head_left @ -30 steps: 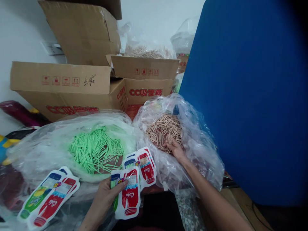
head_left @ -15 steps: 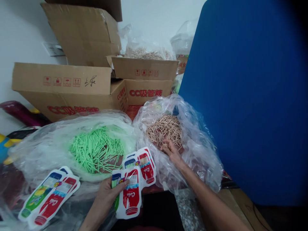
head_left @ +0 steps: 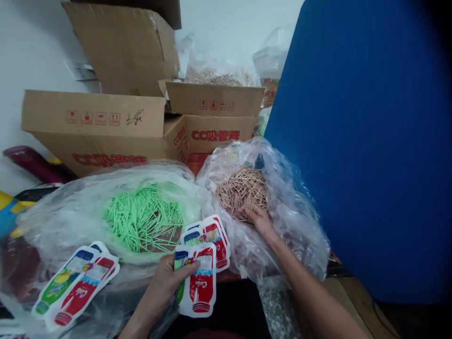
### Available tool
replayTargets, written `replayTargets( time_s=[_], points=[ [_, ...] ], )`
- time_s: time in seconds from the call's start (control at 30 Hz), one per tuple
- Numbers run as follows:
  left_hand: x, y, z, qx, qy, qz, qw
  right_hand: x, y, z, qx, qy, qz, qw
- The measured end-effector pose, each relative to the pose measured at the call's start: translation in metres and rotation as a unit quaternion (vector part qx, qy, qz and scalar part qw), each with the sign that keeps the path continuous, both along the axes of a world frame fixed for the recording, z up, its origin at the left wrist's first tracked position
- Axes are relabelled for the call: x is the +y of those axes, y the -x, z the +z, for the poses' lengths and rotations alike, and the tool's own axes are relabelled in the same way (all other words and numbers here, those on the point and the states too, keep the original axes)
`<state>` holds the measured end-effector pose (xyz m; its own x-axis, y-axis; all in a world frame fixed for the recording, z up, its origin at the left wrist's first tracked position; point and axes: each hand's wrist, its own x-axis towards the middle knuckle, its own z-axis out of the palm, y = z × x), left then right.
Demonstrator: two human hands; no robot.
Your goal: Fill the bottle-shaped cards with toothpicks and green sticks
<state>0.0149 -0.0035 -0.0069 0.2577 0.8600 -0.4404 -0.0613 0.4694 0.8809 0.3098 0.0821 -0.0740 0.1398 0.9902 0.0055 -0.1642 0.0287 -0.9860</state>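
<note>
My left hand (head_left: 167, 278) is closed on a bottle-shaped candy packet (head_left: 203, 289) printed red and green with "Cola", its thumb across the front. Just behind that packet lie similar packets (head_left: 221, 247), partly covered. My right hand (head_left: 259, 219) is at the near edge of a heap of thin brown sticks (head_left: 247, 186) in an open clear plastic bag (head_left: 293, 230). Its fingers are drawn together among the sticks; what they hold, if anything, cannot be made out. A heap of thin green sticks (head_left: 141, 214) rests in another plastic bag (head_left: 70, 212), ahead of my left hand.
More bottle-shaped packets (head_left: 79, 287) overlap at the lower left. Two open cardboard boxes (head_left: 106, 141) (head_left: 222, 125) stand behind the bags. Further back is a bag of brown sticks (head_left: 221, 75). A large blue panel (head_left: 363, 155) closes off the right side.
My left hand has moved slightly right with the packet, covering more of the packets behind. My right hand has shifted a little right, its fingers less curled over the brown sticks.
</note>
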Motion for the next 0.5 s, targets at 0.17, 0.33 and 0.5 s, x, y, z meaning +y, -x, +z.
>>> replayTargets(
  time_s=[0.17, 0.33, 0.5],
  points=[
    [0.010, -0.016, 0.008, -0.030, -0.006, -0.035, 0.999, 0.010, -0.008, 0.028, 0.123, -0.021, -0.046, 0.991],
    [0.028, -0.044, 0.008, -0.040, -0.006, -0.091, 0.995, 0.002, 0.006, 0.059, 0.278, -0.050, -0.030, 0.959],
    [0.045, -0.074, 0.009, -0.088, -0.013, -0.119, 0.989, -0.016, 0.031, 0.087, 0.331, -0.081, -0.011, 0.940]
  ],
)
